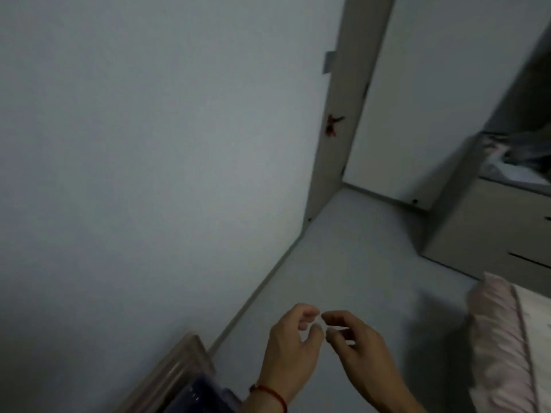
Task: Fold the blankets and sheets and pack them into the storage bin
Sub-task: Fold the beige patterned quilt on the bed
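left hand (290, 338) and right hand (354, 341): lower centre, loosely curled, holding nothing | risk: bedding (501, 338) at lower right slips off unfolded

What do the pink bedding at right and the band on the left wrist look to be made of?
Pink bedding: soft woven fabric, matte, going by its gathered ruffles; the exact fibre is unclear. Band: thin red cord or thread, probably braided; too blurred to confirm.
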`<move>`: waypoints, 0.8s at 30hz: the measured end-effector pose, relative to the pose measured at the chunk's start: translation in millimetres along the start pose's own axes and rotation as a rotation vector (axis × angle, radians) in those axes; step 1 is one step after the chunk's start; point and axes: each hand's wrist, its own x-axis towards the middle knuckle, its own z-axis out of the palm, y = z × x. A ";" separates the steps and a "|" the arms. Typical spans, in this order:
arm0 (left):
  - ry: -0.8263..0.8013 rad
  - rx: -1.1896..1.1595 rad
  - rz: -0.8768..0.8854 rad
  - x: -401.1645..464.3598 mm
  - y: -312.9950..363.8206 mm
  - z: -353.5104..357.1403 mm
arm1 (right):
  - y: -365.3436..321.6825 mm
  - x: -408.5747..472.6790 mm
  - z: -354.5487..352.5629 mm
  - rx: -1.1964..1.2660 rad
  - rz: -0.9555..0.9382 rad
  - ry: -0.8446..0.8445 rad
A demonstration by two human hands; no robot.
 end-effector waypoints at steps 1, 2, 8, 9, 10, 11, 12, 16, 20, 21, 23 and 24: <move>-0.053 0.005 0.050 0.8 24.7 21.3 | 7.5 -9.8 -30.9 0.032 0.031 0.083; -0.090 0.009 0.087 2.2 42.3 37.0 | 14.2 -15.7 -53.2 0.060 0.053 0.149; -0.325 0.070 0.218 11.7 124.0 153.2 | 84.8 -55.0 -174.6 0.231 0.182 0.458; -0.356 0.070 0.240 14.6 135.9 178.9 | 99.9 -60.8 -195.1 0.250 0.204 0.498; -0.388 0.055 0.257 17.1 149.1 205.9 | 114.3 -67.7 -215.9 0.266 0.227 0.539; -0.424 0.044 0.262 17.2 160.4 229.6 | 126.6 -74.3 -233.5 0.297 0.249 0.575; -0.478 0.026 0.269 14.9 176.2 265.7 | 145.1 -85.3 -259.8 0.318 0.272 0.629; -0.672 -0.036 0.208 5.4 213.2 357.9 | 182.7 -112.6 -326.5 0.369 0.353 0.764; -0.815 -0.032 0.223 -1.8 241.7 434.2 | 211.5 -132.2 -375.2 0.426 0.411 0.917; -0.840 -0.056 0.225 -0.9 247.0 449.1 | 218.7 -134.0 -383.1 0.431 0.425 0.943; -0.900 -0.076 0.234 6.0 255.7 475.3 | 232.3 -133.2 -395.8 0.445 0.477 0.994; -0.932 -0.082 0.246 12.0 258.8 486.5 | 237.4 -130.3 -401.5 0.445 0.497 1.015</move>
